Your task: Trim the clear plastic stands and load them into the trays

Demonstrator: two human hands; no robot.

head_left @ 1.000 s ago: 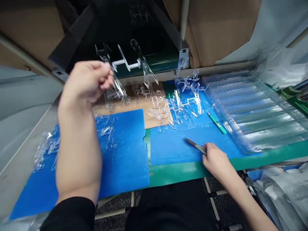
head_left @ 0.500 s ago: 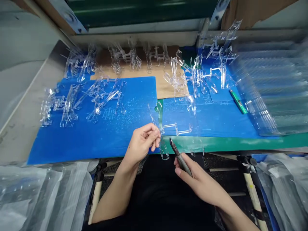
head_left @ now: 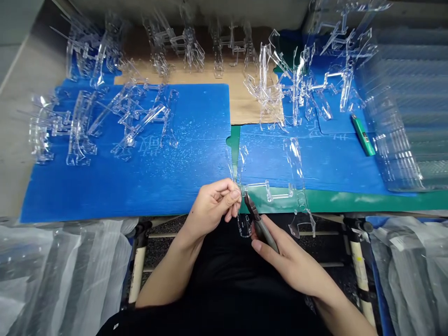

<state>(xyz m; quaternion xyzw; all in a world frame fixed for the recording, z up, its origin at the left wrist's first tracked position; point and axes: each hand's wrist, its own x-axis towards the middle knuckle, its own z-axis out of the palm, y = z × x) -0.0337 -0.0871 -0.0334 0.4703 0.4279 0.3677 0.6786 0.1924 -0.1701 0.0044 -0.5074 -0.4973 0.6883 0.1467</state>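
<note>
My left hand (head_left: 219, 205) pinches one side of a clear plastic moulded part (head_left: 297, 158), near the front edge of the bench. This part has two long curved pieces joined by a thin stepped runner (head_left: 269, 190). Wrapped round the grey handles of a pair of side cutters (head_left: 258, 221) is my right hand (head_left: 276, 252). The cutters' dark jaws touch or nearly touch the runner's left end, right beside my left fingertips; whether the blades have closed on it I cannot tell. The part's far piece hangs free at the right.
Several similar clear parts (head_left: 82, 126) lie at the left, with more (head_left: 297, 88) at the back right. A green-handled knife (head_left: 363, 135) lies beside a stack of clear ribbed trays (head_left: 413, 116). Blue sheets (head_left: 196, 163) and cardboard (head_left: 252, 105) cover the bench. Wrapped bundles (head_left: 63, 270) stand below.
The cutters' jaws have come up to the runner's left end, beside my left fingers. My view has tipped downward, and the clear part shows a little farther right.
</note>
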